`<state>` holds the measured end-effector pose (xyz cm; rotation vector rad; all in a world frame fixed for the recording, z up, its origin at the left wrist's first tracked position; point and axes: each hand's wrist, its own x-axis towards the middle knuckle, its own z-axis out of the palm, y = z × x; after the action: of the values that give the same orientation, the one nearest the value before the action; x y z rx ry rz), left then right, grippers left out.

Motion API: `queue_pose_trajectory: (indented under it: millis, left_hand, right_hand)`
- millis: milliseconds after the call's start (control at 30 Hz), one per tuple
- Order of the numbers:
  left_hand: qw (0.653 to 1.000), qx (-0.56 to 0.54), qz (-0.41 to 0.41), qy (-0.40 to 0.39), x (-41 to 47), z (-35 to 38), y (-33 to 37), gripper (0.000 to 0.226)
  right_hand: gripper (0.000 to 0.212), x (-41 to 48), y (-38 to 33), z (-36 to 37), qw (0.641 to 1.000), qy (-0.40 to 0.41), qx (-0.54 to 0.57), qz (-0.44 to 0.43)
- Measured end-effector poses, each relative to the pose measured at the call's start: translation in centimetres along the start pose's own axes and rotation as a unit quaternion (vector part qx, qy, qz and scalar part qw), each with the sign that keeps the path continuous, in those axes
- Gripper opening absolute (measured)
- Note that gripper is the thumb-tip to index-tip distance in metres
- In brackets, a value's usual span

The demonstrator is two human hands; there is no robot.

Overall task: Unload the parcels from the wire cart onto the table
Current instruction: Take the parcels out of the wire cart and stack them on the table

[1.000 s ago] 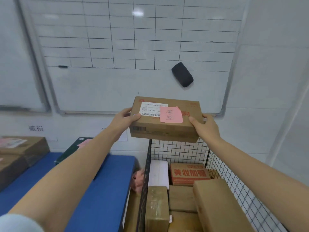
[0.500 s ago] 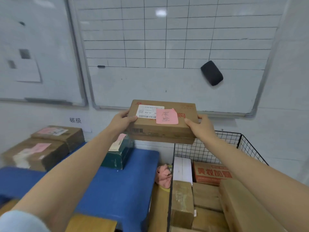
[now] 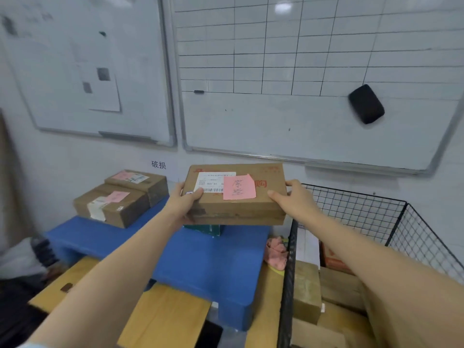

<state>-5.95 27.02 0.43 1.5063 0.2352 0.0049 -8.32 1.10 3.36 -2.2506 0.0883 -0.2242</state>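
Observation:
A flat brown cardboard parcel [image 3: 261, 209] with a white shipping label and a pink note is held in the air between both hands. My left hand [image 3: 184, 202] grips its left end and my right hand [image 3: 292, 200] grips its right end. The parcel hovers above the back of the blue table [image 3: 190, 257], over a dark green box [image 3: 208, 229] that it mostly hides. The black wire cart [image 3: 351, 212] stands at the right, with several brown parcels [image 3: 307, 290] still inside.
Two brown parcels [image 3: 113, 207] with pink notes lie at the table's back left. A pink cloth [image 3: 276, 254] sits between table and cart. Yellow wooden boards [image 3: 165, 315] lie in front of the table. Whiteboards and a black eraser [image 3: 366, 104] hang on the wall.
The parcel has moved left and lower with both hands, from above the cart to above the blue table. My view has swung left, showing more of the table.

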Motion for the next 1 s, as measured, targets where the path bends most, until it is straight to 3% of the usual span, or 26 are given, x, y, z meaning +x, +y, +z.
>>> queue_pose_trajectory:
  millis: [100,300,600,1000]
  left_hand:
    - [1.0,0.003,-0.015,0.021,0.5,-1.7,-0.9,0.055]
    - [0.996,0.063,-0.059,0.021,3.3,-7.0,-3.7,0.05]
    - [0.982,0.159,-0.095,-0.026,10.1,-12.2,-9.6,0.056]
    - [0.978,0.166,-0.111,-0.065,13.6,-13.8,-13.2,0.057]
  right_hand:
    - [0.082,-0.2,-0.5,0.8,0.999,0.007,-0.034,-0.005]
    - [0.078,0.7,-2.1,5.2,0.996,0.018,-0.08,-0.035]
    - [0.08,0.7,1.1,17.7,0.993,-0.007,-0.095,0.063]
    - [0.086,0.5,1.9,23.5,0.988,-0.018,-0.102,0.118]
